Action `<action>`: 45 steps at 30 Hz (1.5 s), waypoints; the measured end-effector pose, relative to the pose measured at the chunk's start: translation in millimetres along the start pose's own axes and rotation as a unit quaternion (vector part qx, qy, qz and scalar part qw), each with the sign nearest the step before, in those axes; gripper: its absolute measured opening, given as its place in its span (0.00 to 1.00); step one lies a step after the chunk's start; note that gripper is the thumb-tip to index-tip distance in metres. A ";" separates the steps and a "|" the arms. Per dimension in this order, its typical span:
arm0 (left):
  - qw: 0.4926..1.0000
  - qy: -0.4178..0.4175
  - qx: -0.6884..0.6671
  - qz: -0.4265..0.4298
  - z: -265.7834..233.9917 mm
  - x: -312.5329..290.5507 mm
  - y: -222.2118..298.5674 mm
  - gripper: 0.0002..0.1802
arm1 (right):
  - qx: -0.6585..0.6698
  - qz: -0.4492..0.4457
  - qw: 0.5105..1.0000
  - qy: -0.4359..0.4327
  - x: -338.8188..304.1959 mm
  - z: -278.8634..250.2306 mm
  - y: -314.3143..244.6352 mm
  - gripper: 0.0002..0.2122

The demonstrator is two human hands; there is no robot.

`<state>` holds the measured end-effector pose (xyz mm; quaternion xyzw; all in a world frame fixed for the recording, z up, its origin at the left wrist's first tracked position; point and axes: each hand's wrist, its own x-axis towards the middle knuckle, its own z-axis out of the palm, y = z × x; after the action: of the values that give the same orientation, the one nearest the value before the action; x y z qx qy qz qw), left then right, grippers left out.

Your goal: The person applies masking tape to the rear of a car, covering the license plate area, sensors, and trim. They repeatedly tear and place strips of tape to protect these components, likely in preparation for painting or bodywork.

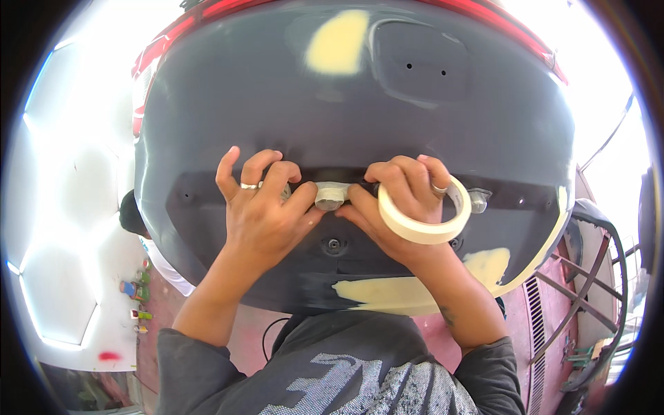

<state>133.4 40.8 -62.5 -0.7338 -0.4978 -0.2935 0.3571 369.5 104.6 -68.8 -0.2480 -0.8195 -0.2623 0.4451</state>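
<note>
A dark grey car tailgate with pale yellow filler patches fills the middle. At its centre is a small fitting covered in masking tape. My left hand has thumb and index fingertip pressed together at the fitting's left side, the other fingers bent against the panel. My right hand touches its right side with the thumb, fingers curled. A cream roll of masking tape hangs looped over my right fingers. Further right, another taped fitting sits on the panel.
Red tail lights edge the top. Behind the tailgate's left side, a person is partly visible. Bottles stand on the reddish floor at left. At right are a metal frame stand and a floor drain grate.
</note>
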 end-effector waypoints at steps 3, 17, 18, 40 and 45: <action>0.999 -0.010 -0.017 -0.041 -4.2 -2.1 13.0 0.22 | 0.000 0.053 0.998 -0.028 -6.6 -27.2 7.4 0.22; 0.998 0.057 0.027 0.019 20.9 1.4 31.3 0.21 | 0.007 0.146 0.988 0.054 -28.2 -41.6 22.7 0.13; 0.998 0.057 0.029 0.008 16.4 -0.7 29.6 0.22 | 0.015 0.141 0.989 0.041 -29.9 -42.9 18.1 0.13; 0.996 -0.038 -0.020 -0.083 -4.0 -40.4 40.3 0.37 | 0.029 0.077 0.990 -0.119 -29.8 -21.5 -39.3 0.27; 0.994 0.007 -0.028 -0.110 5.5 -31.4 34.7 0.27 | 0.016 0.074 0.989 -0.125 -29.1 -12.5 -39.6 0.25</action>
<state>156.1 20.3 -98.3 -0.6824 -0.5645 -0.3496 0.3057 365.6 62.2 -96.3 -0.3320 -0.8522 -0.1823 0.3609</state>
